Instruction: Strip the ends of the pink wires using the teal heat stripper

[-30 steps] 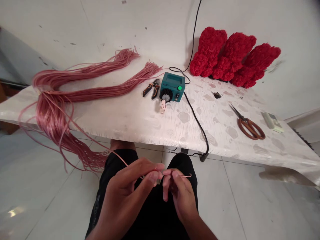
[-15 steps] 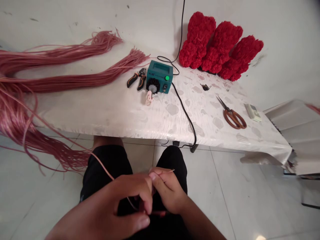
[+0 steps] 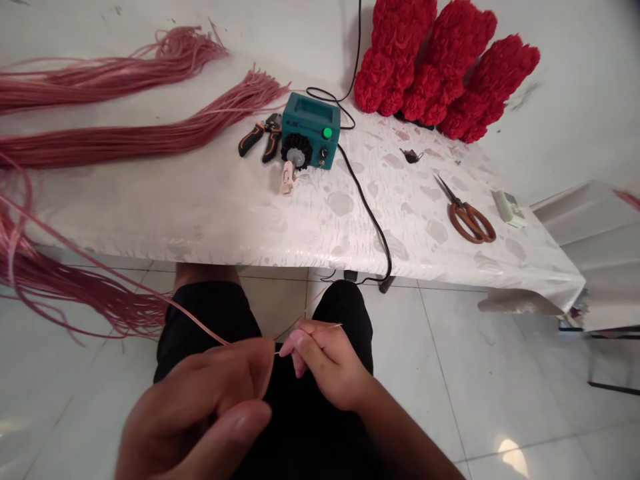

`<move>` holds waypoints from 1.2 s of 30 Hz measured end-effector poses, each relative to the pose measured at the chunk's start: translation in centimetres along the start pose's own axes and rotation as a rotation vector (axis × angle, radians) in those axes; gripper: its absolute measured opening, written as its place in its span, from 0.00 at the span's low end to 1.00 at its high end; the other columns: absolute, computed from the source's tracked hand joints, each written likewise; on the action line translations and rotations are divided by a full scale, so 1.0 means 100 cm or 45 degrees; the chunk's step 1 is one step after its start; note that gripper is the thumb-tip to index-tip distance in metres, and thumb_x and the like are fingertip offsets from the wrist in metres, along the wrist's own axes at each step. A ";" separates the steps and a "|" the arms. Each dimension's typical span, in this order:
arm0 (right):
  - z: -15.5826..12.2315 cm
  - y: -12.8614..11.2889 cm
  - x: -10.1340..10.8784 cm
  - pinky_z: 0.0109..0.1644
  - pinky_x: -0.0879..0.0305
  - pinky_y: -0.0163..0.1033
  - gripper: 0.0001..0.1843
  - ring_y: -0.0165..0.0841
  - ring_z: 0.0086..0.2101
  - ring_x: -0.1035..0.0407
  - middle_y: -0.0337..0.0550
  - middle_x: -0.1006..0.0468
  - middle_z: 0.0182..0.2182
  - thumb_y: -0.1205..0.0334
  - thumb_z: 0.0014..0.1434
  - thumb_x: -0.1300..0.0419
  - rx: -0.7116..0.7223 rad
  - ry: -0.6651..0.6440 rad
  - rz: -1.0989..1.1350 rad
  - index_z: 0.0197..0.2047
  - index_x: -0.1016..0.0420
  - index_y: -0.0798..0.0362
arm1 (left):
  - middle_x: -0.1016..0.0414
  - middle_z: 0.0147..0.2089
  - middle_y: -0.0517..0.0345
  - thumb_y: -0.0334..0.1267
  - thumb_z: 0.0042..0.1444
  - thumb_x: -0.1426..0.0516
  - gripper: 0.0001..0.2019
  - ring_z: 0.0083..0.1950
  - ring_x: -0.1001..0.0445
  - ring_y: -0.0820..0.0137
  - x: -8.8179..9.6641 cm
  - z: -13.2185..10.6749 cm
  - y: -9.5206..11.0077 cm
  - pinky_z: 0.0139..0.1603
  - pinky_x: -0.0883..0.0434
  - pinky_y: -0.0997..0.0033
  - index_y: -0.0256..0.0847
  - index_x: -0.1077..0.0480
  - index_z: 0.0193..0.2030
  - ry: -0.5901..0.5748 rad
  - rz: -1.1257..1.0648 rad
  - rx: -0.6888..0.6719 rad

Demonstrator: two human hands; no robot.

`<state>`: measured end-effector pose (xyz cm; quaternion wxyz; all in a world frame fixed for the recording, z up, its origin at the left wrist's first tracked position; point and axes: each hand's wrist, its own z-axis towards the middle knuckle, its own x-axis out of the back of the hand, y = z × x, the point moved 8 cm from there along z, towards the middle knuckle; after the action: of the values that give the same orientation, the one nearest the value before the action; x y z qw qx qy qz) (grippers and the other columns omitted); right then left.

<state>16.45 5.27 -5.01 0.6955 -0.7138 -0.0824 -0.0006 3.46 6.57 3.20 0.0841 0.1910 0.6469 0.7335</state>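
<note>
A long pink cord (image 3: 193, 320) runs from the left across my lap to my left hand (image 3: 205, 407). That hand is curled around the cord, its thumb held a little apart from the fingers. Close by on the right, my right hand (image 3: 327, 363) pinches the strand between thumb and fingers. A short piece shows in the gap between the two hands, and a thin pale tip sticks out past the right knuckles. My left fingers hide part of the cord.
Bundles of pink cords (image 3: 165, 140) lie along the table (image 3: 215, 220), some hanging off its left side. A teal machine (image 3: 310, 130) with a clip stands beside pliers (image 3: 260, 138). Scissors (image 3: 467, 217), a small white device (image 3: 509, 209), a black cable (image 3: 367, 207) and red flower shapes (image 3: 400, 53) are farther right.
My left hand has moved left, away from my right hand, opening a gap spanned by the strand. My right hand has shifted slightly left and up. The view has tilted down a little.
</note>
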 end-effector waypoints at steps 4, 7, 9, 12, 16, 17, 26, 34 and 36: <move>0.000 0.001 0.001 0.36 0.35 0.34 0.22 0.27 0.26 0.33 0.35 0.31 0.22 0.63 0.71 0.49 -0.003 -0.011 0.018 0.24 0.33 0.52 | 0.39 0.27 0.61 0.45 0.71 0.51 0.17 0.29 0.38 0.71 -0.029 0.004 -0.010 0.33 0.35 0.68 0.43 0.39 0.30 -0.291 -0.435 0.042; -0.002 0.000 0.000 0.36 0.36 0.34 0.20 0.28 0.27 0.33 0.35 0.30 0.23 0.67 0.69 0.48 0.068 -0.036 0.060 0.24 0.33 0.53 | 0.36 0.36 0.59 0.40 0.73 0.52 0.11 0.39 0.35 0.69 -0.037 0.009 -0.014 0.45 0.35 0.65 0.45 0.35 0.39 -0.361 -0.641 0.029; -0.004 -0.003 0.000 0.37 0.35 0.34 0.19 0.27 0.28 0.32 0.35 0.29 0.24 0.70 0.67 0.48 0.126 -0.040 0.062 0.24 0.32 0.53 | 0.36 0.39 0.59 0.37 0.73 0.52 0.09 0.42 0.36 0.69 -0.039 0.011 -0.018 0.46 0.35 0.66 0.46 0.32 0.44 -0.362 -0.646 0.043; -0.005 -0.009 -0.001 0.36 0.35 0.32 0.18 0.27 0.28 0.32 0.35 0.28 0.25 0.73 0.65 0.48 0.178 -0.040 0.061 0.23 0.33 0.52 | 0.35 0.40 0.59 0.36 0.73 0.53 0.11 0.41 0.36 0.69 -0.040 0.010 -0.019 0.44 0.35 0.67 0.47 0.30 0.48 -0.383 -0.606 0.052; -0.006 -0.015 -0.002 0.36 0.34 0.31 0.18 0.26 0.29 0.30 0.35 0.26 0.26 0.73 0.65 0.49 0.218 -0.053 0.051 0.23 0.34 0.52 | 0.34 0.39 0.60 0.35 0.73 0.53 0.11 0.39 0.35 0.70 -0.039 0.012 -0.017 0.42 0.34 0.68 0.48 0.30 0.48 -0.366 -0.607 0.046; -0.006 -0.016 -0.003 0.36 0.33 0.31 0.18 0.26 0.29 0.29 0.36 0.26 0.26 0.72 0.65 0.49 0.227 -0.061 0.043 0.23 0.34 0.52 | 0.34 0.39 0.60 0.35 0.73 0.53 0.11 0.39 0.35 0.70 -0.039 0.012 -0.016 0.41 0.33 0.68 0.48 0.30 0.48 -0.356 -0.598 0.031; -0.010 -0.017 -0.001 0.41 0.30 0.36 0.12 0.31 0.34 0.26 0.41 0.23 0.33 0.65 0.69 0.49 0.169 -0.109 -0.136 0.38 0.25 0.52 | 0.31 0.44 0.65 0.28 0.64 0.43 0.11 0.43 0.28 0.77 -0.034 0.023 -0.014 0.42 0.30 0.78 0.51 0.27 0.46 -0.192 0.302 -0.166; -0.008 -0.027 0.000 0.36 0.33 0.35 0.10 0.30 0.31 0.29 0.40 0.24 0.30 0.64 0.66 0.45 0.161 -0.129 -0.333 0.36 0.24 0.54 | 0.28 0.42 0.66 0.26 0.64 0.46 0.10 0.41 0.26 0.78 -0.032 0.024 -0.010 0.39 0.30 0.80 0.47 0.29 0.38 -0.136 0.344 -0.197; -0.012 -0.029 0.006 0.36 0.33 0.34 0.04 0.29 0.30 0.29 0.39 0.23 0.31 0.64 0.62 0.38 0.144 -0.154 -0.345 0.38 0.22 0.53 | 0.27 0.39 0.67 0.28 0.66 0.48 0.09 0.38 0.26 0.78 -0.028 0.024 -0.010 0.39 0.29 0.80 0.46 0.31 0.38 -0.108 0.295 -0.144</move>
<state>16.81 4.25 -1.99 0.7218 -0.6547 -0.2197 -0.0469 6.85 7.88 2.00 0.0366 0.2902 0.5740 0.7648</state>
